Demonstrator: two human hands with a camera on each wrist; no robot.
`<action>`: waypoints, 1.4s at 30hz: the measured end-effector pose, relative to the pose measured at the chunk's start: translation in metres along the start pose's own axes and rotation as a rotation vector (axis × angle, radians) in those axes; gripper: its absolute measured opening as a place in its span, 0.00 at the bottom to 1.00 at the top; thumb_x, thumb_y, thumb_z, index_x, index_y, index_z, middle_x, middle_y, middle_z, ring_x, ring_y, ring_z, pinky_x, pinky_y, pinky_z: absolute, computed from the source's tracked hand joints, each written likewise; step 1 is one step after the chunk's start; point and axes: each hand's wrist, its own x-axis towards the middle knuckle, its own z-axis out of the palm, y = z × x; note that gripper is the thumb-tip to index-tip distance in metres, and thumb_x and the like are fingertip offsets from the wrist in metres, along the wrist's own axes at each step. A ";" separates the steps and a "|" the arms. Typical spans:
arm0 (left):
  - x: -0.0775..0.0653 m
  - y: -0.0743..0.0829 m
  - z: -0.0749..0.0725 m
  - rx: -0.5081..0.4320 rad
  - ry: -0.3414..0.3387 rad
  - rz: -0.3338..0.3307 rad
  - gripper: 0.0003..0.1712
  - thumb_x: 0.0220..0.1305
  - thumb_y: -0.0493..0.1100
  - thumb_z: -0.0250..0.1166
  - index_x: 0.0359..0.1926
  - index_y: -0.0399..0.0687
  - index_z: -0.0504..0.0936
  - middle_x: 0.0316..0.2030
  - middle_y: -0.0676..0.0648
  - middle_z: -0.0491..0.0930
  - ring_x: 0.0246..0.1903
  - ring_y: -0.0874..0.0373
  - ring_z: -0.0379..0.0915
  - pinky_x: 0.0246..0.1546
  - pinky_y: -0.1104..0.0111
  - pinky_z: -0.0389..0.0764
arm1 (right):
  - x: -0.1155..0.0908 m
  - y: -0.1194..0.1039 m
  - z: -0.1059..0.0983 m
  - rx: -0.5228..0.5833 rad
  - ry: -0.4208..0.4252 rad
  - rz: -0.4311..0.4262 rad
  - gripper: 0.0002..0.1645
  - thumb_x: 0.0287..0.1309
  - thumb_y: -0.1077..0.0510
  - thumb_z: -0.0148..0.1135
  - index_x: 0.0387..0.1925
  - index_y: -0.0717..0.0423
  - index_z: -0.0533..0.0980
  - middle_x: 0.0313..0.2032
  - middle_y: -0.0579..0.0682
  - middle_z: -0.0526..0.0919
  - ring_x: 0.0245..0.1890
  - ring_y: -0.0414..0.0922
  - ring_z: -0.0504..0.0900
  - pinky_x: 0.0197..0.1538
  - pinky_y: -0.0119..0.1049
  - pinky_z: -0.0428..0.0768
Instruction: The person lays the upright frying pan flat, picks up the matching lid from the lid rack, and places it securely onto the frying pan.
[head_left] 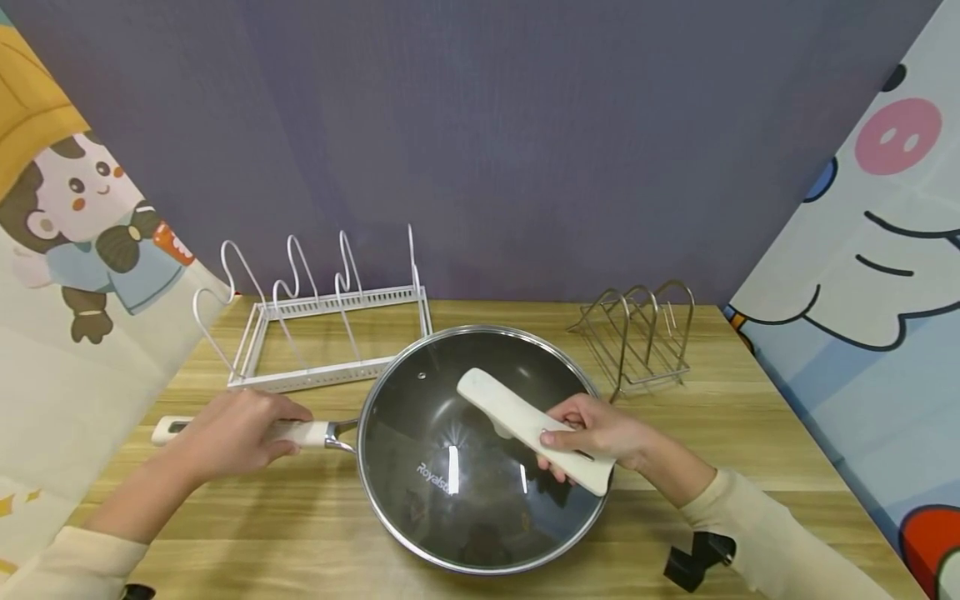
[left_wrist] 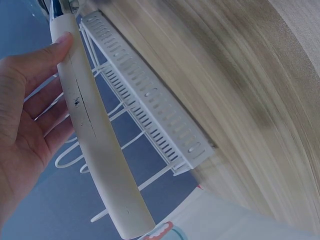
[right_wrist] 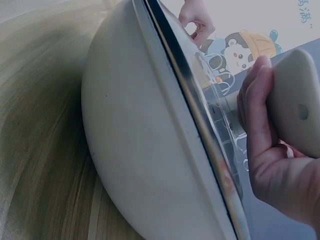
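Observation:
A wok (right_wrist: 135, 125) with a cream outside sits on the wooden table, covered by a glass lid (head_left: 420, 433) with a metal rim. My left hand (head_left: 236, 429) grips the wok's long cream handle (head_left: 309, 433), which points left. In the left wrist view the thumb lies along this handle (left_wrist: 95, 135), with the other fingers behind it. Over the lid, my right hand (head_left: 588, 433) grips the long, flat cream lid handle (head_left: 506, 408), thumb on top and fingers curled beneath. The right wrist view shows the lid's rim (right_wrist: 195, 115) resting along the wok's edge.
Behind the wok's handle stands a white rack (head_left: 300, 382) with several upright wire dividers; the lid overlaps its right corner in the head view. A small metal wire rack (head_left: 652, 379) stands at the back right. A purple-grey wall (head_left: 480, 150) closes the rear.

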 end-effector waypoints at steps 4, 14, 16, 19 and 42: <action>0.000 0.000 0.002 -0.002 -0.004 0.002 0.18 0.37 0.45 0.79 0.35 0.57 0.87 0.30 0.60 0.86 0.25 0.68 0.77 0.24 0.70 0.76 | -0.001 0.001 0.002 -0.004 0.012 0.012 0.28 0.66 0.60 0.55 0.45 0.90 0.65 0.28 0.44 0.86 0.24 0.36 0.84 0.26 0.28 0.82; 0.001 -0.003 0.002 0.004 0.015 0.008 0.18 0.37 0.44 0.78 0.34 0.58 0.87 0.31 0.60 0.86 0.26 0.67 0.78 0.25 0.69 0.76 | 0.000 0.000 0.004 -0.005 0.058 0.037 0.29 0.65 0.58 0.56 0.46 0.88 0.66 0.28 0.44 0.86 0.24 0.36 0.84 0.26 0.28 0.82; 0.000 -0.003 0.003 -0.002 0.010 0.005 0.18 0.36 0.45 0.79 0.34 0.58 0.87 0.30 0.60 0.86 0.26 0.68 0.77 0.25 0.70 0.76 | -0.001 0.000 0.005 -0.004 0.067 0.049 0.27 0.65 0.58 0.56 0.45 0.86 0.67 0.28 0.45 0.86 0.24 0.36 0.84 0.26 0.29 0.82; -0.001 -0.002 0.003 -0.009 0.004 0.005 0.18 0.36 0.45 0.79 0.34 0.58 0.87 0.30 0.61 0.86 0.26 0.69 0.77 0.25 0.70 0.76 | -0.002 0.002 0.006 0.004 0.070 0.059 0.26 0.65 0.58 0.56 0.45 0.85 0.68 0.28 0.45 0.86 0.24 0.36 0.84 0.27 0.29 0.82; -0.003 0.003 0.002 0.013 0.037 -0.026 0.18 0.37 0.44 0.78 0.34 0.58 0.85 0.30 0.61 0.85 0.28 0.68 0.77 0.27 0.67 0.78 | -0.005 -0.007 0.000 -0.065 0.065 0.122 0.27 0.65 0.57 0.57 0.52 0.80 0.69 0.32 0.47 0.87 0.27 0.40 0.85 0.30 0.29 0.83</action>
